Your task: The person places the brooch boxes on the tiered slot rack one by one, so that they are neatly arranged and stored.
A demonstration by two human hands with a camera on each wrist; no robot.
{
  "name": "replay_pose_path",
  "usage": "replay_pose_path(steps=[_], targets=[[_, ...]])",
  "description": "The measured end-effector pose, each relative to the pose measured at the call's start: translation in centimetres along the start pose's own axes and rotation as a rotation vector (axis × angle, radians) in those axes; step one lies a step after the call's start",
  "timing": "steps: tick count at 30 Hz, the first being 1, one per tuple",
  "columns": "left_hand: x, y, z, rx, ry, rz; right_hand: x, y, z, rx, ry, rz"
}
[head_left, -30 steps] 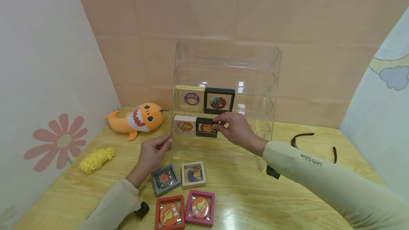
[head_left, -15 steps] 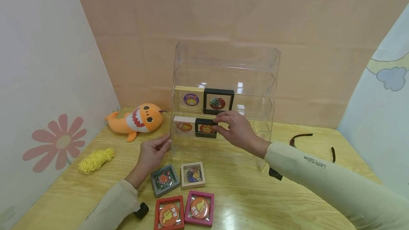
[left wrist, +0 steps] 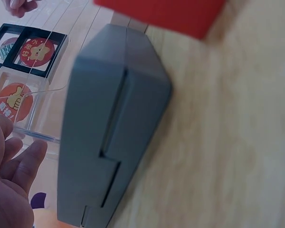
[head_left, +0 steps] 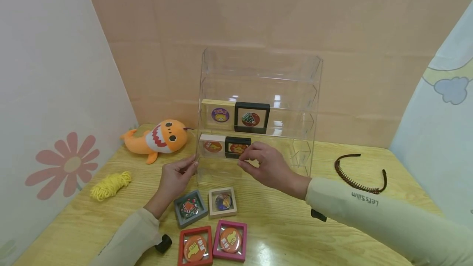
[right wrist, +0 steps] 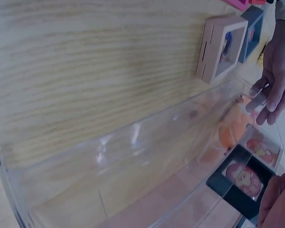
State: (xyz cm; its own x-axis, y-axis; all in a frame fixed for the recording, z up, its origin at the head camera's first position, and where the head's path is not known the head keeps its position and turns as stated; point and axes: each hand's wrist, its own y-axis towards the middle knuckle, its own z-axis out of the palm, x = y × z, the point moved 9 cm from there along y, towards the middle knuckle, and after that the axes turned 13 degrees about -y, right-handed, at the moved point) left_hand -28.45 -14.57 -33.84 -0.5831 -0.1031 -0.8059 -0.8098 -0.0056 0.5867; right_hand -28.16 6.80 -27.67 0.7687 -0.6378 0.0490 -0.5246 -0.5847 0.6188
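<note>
A clear acrylic display rack (head_left: 258,87) stands on the table, tiered with shelves. My left hand (head_left: 177,177) pinches its lower left side edge between thumb and fingers. On the bottom shelf, a white frame (head_left: 213,145) with an orange thumbs-up badge stands beside a black frame (head_left: 233,147) with a red star badge. My right hand (head_left: 269,167) is just in front of the black frame's right corner, fingers loosely bent and holding nothing. One shelf up sit a pale yellow frame (head_left: 219,114) and a larger black frame (head_left: 252,117), side by side.
A grey frame (head_left: 190,208), a beige frame (head_left: 222,202), a red frame (head_left: 196,246) and a magenta frame (head_left: 230,240) lie before the rack. Yellow yarn (head_left: 111,186) and an orange plush shark (head_left: 159,141) are at left, a brown headband (head_left: 354,182) at right.
My right hand has let go of the small black frame's upper right corner and moved slightly down and toward me. The frame stays on the shelf. My left hand keeps its grip on the rack.
</note>
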Motion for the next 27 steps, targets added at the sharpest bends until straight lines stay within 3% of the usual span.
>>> replay_pose_path(steps=[12,27], targets=[[0.0,0.0,-0.1,0.001,0.003,0.017,1.3,-2.7,4.7,0.332,0.090,0.063],[0.0,0.0,0.0,-0.002,0.010,0.029,1.9,-5.2,8.8,0.626,0.238,0.110]])
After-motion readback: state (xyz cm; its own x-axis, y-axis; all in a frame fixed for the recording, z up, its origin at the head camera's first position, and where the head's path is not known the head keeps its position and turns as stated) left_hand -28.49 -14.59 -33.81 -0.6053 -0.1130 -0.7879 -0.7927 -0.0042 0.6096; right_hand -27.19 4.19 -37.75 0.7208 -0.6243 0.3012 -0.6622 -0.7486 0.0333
